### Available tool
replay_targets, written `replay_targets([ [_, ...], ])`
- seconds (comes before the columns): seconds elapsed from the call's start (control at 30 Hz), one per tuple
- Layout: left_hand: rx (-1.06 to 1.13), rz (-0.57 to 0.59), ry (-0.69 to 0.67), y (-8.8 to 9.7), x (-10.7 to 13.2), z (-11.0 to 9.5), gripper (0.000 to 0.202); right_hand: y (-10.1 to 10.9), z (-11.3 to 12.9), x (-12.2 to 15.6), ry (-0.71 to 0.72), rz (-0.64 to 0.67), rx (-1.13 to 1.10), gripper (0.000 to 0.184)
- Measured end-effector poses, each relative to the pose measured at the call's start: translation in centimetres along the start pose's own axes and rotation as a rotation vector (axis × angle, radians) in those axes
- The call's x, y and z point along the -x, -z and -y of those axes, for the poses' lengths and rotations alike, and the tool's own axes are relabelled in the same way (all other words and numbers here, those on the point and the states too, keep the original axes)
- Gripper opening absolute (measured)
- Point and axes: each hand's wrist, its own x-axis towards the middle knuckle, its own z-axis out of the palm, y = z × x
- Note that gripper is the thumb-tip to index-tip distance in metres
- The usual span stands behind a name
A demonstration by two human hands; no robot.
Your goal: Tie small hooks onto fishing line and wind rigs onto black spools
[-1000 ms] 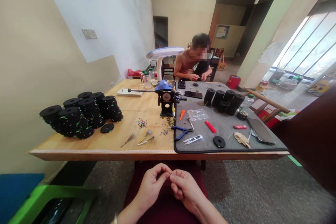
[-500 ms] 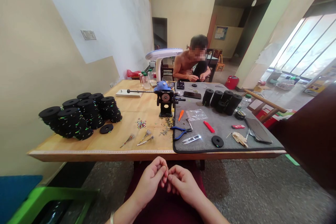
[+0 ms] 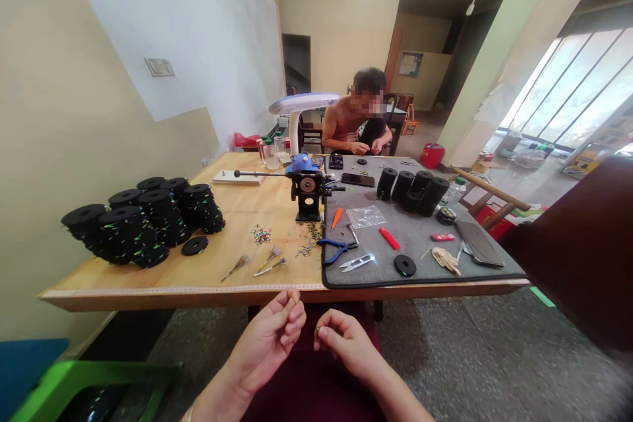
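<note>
My left hand is in front of the table edge, thumb and forefinger pinched together; anything between them is too small to make out. To its right, my right hand is closed in a pinch on a tiny greenish piece whose kind I cannot tell. Beyond my hands on the table lie blue-handled pliers, thread snips, a black foam spool and several thin stems with feathery tips. Small coloured beads lie in a pile on the wood.
Stacks of black foam spools stand at the left, more on the grey mat. A black clamp device and a white lamp rise mid-table. Across the table sits a person, hands together. A green stool is lower left.
My hands have parted; the left has moved left and slightly up, its palm turned more into view. The greenish piece now shows at my right fingertips. The view has shifted slightly.
</note>
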Motion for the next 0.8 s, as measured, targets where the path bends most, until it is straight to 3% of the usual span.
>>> replay_targets([
  [0.23,0.041,0.012,-0.047,-1.0,-0.1,-1.6,0.017,1.5,-1.2,-0.3,-0.017,-0.023,-0.036,0.034],
  [0.53,0.017,0.043,-0.068,-2.0,-0.8,-1.7,0.019,3.3,-3.0,-0.2,-0.009,-0.110,-0.047,0.034],
  [0.8,-0.301,0.014,-0.071,-3.2,-2.2,-0.2,0.024,4.3,-3.1,0.0,-0.015,-0.129,-0.096,0.040],
])
